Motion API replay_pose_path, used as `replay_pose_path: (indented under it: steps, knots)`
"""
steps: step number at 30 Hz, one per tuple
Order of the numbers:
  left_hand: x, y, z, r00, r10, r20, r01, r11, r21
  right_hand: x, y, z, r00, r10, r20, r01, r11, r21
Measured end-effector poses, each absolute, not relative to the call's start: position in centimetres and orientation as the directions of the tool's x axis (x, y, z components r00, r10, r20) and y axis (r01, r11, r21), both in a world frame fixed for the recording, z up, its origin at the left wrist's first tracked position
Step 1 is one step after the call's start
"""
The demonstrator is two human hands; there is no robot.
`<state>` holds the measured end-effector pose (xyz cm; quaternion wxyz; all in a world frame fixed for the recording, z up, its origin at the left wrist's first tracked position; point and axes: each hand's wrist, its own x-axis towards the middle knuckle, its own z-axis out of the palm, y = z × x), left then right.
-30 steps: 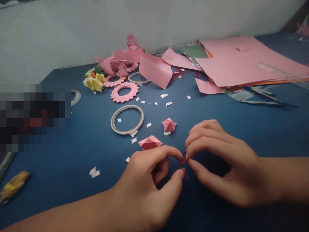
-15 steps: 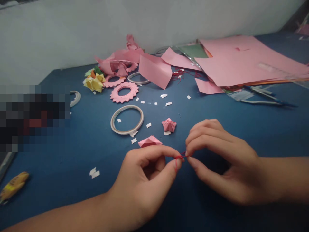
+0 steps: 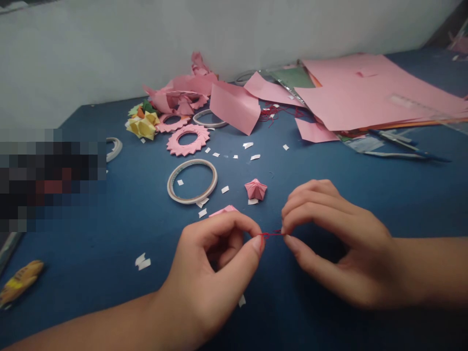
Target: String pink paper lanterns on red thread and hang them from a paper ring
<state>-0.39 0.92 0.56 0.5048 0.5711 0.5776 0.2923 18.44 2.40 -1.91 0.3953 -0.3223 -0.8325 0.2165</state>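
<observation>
A red thread (image 3: 272, 234) stretches across the short gap between my two hands. Thumb and forefinger of my left hand (image 3: 219, 268) pinch its left end, where a small loop or knot shows. My right hand (image 3: 336, 239) pinches the other end between thumb and fingertips. Just beyond my hands a folded pink paper star (image 3: 256, 189) sits on the blue table (image 3: 109, 234). Another folded pink piece (image 3: 224, 210) lies partly hidden behind my left hand.
A tape roll (image 3: 192, 181) lies left of the star among white scraps. Pink paper rings (image 3: 188, 140), a yellow paper flower (image 3: 144, 125) and large pink sheets (image 3: 365, 92) are farther back. A yellow object (image 3: 22, 283) lies at the lower left.
My left hand has moved a little to the left, widening the gap and drawing out more thread. It now covers more of the folded pink piece. My right hand has hardly moved.
</observation>
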Motion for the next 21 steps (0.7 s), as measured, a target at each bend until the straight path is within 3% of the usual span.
replay_pose_path:
  steps: [15, 21]
  knots:
    - [-0.22, 0.65, 0.5, 0.317, 0.905, -0.283, 0.398, 0.143, 0.906, 19.05, 2.51, -1.77, -0.644, 0.647, 0.408, 0.283, 0.697, -0.659]
    - [-0.13, 0.6, 0.48, 0.309, 0.902, -0.301, 0.414, 0.158, 0.896, 18.76, 2.5, -1.9, -0.625, 0.636, 0.452, 0.268, 0.719, -0.641]
